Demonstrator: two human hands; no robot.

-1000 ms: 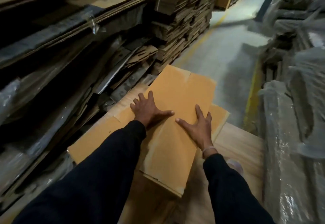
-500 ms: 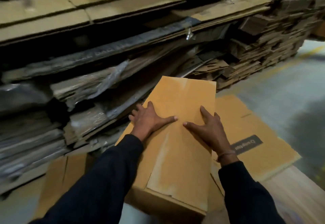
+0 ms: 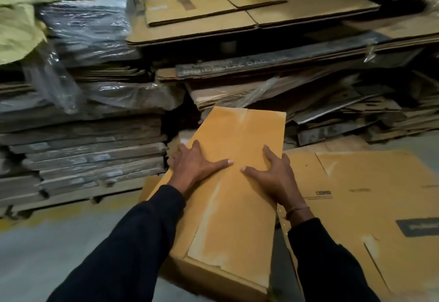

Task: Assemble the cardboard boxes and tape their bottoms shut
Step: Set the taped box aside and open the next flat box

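Palms lay spread on the box (image 3: 237, 183); we pressed our left hand (image 3: 197, 166) and right hand (image 3: 270, 178) flat, seemingly keeping its bottom flaps closed for taping.

Both arms reach forward in dark long sleeves, running roughly side by side. The left hand (image 3: 198, 165) lies flat, palm down, fingers spread and straight, thumb stretched out toward the right. The right hand (image 3: 273, 176) lies flat too, palm down, fingers spread, its thumb pointing left. The two thumb tips are near each other but apart. A thin band circles the right wrist.
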